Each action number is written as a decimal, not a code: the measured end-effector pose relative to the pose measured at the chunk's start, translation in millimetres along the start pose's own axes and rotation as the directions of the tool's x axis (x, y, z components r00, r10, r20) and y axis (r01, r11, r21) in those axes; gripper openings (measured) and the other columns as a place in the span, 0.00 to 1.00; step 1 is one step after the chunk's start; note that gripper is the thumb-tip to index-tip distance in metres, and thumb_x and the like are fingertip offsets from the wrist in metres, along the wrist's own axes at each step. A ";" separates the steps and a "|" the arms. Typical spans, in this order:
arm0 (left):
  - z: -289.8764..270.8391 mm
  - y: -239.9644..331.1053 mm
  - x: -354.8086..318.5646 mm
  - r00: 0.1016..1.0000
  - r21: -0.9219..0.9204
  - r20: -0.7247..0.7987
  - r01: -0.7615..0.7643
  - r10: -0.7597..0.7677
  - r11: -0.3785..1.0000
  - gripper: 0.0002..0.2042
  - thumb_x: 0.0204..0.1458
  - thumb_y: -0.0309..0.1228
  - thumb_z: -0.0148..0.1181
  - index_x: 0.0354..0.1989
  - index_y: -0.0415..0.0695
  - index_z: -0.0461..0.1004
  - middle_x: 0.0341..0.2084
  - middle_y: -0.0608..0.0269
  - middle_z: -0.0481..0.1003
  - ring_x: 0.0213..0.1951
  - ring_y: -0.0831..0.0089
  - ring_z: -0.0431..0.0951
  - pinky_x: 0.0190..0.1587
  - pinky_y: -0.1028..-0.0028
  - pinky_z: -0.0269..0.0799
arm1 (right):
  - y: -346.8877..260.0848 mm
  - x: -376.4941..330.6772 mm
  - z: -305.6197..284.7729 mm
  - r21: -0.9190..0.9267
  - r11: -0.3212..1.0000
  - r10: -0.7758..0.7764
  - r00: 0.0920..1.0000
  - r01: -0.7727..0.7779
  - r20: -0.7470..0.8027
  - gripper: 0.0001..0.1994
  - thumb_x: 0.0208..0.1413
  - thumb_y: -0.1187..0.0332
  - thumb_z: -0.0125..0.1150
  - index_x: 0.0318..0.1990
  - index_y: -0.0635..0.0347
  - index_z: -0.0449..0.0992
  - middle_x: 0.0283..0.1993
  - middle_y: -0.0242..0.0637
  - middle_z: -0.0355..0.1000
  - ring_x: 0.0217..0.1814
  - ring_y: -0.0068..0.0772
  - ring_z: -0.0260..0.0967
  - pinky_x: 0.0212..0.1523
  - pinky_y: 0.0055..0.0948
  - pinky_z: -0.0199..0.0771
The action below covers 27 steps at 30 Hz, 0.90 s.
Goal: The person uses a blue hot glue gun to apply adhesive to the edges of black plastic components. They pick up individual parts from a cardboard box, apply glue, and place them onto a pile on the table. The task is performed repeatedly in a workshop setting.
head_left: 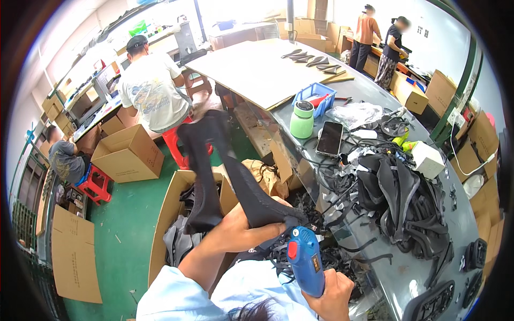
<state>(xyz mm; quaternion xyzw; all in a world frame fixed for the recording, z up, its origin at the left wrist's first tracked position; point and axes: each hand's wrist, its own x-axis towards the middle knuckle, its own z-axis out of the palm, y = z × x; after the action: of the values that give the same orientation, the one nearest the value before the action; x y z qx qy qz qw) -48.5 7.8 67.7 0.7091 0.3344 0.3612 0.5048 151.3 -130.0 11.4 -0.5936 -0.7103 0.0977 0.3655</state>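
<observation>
My left hand (243,230) is closed around the lower end of a long, two-armed black padded piece (247,188), which stands up in front of me, its top blurred. In my right hand (333,297) is a blue handheld power tool (309,262) with a red button. The tool's head is close to the held end of the piece; its working tip is hidden, so I cannot tell whether they touch. Behind and below my hands lie black strip scraps (308,211). More black pieces (179,241) fill an open carton (159,229) to the left of my left forearm.
On the grey table (369,275) to my right are a heap of black pieces (393,200), a phone (329,138), a green bottle (302,122), a blue basket (323,104) and a white box (428,160). Several people work farther off; one (150,88) sits on a red stool.
</observation>
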 end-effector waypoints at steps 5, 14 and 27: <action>-9.8 -1.3 6.2 0.977 0.345 0.158 -0.193 0.146 0.918 0.15 0.40 0.25 0.60 0.40 0.39 0.73 0.33 0.54 0.74 0.37 0.61 0.74 0.42 0.69 0.68 | 1.5 -2.4 1.6 -0.018 1.000 -0.009 1.000 0.010 0.029 0.18 0.34 0.64 0.68 0.26 0.62 0.63 0.16 0.44 0.60 0.19 0.49 0.61 0.20 0.41 0.60; 17.3 -43.9 3.0 0.932 0.315 0.068 -0.358 0.355 0.879 0.14 0.39 0.23 0.59 0.38 0.40 0.74 0.33 0.61 0.74 0.38 0.62 0.73 0.39 0.69 0.67 | -4.7 -0.9 0.9 0.210 0.974 0.064 0.992 -0.087 0.113 0.19 0.33 0.65 0.70 0.26 0.62 0.63 0.18 0.46 0.63 0.22 0.52 0.64 0.22 0.41 0.63; 49.1 -77.4 -8.0 0.940 0.393 0.043 -0.326 0.338 0.859 0.15 0.42 0.28 0.58 0.42 0.43 0.72 0.37 0.59 0.73 0.38 0.60 0.72 0.43 0.67 0.68 | -23.6 9.7 -13.2 0.410 0.904 0.064 0.986 -0.123 0.155 0.22 0.29 0.67 0.73 0.28 0.62 0.63 0.21 0.47 0.65 0.25 0.55 0.66 0.25 0.41 0.66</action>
<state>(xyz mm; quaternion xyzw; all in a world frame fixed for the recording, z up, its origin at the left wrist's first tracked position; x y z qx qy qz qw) -19.4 -1.5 -19.0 0.8380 0.2802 0.3776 0.2769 141.2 -131.5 38.3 -0.5269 -0.6671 0.3058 0.4288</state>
